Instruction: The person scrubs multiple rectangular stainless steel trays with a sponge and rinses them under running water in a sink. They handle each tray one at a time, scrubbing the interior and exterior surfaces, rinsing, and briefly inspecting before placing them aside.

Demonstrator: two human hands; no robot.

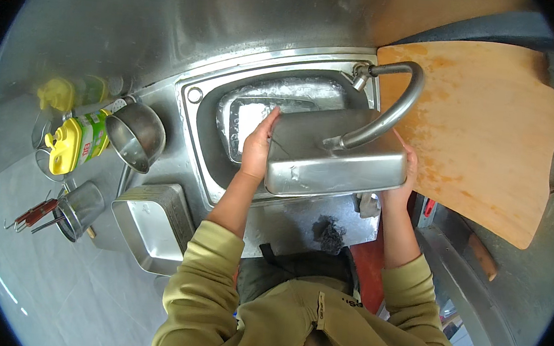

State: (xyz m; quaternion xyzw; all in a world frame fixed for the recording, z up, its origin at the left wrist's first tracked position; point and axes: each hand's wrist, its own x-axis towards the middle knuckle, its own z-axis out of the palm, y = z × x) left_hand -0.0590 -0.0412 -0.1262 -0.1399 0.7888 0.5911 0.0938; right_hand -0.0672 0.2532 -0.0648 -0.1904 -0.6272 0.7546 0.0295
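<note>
Over the sink (191, 132) I hold a rectangular stainless steel pan (336, 171), its smooth outer side facing up. My left hand (257, 146) grips its left end, fingers along the far edge. The right end is in my right hand (403, 174), with some fingers hidden behind the pan. A curved metal faucet (410, 96) arches over it, and the spout's tip overlaps the pan's surface; whether they touch I cannot tell. Below, partly covered by the pan, a shiny rectangular container (236, 113) lies in the basin.
A large wooden cutting board (479, 125) lies right of the sink. A dark scouring pad (329, 233) rests on the front ledge near a greyish cloth (369, 205). To the left are stacked rectangular pans (184, 221), a steel pot (136, 136), a yellow-capped jug (82, 139) and a clear container (86, 206).
</note>
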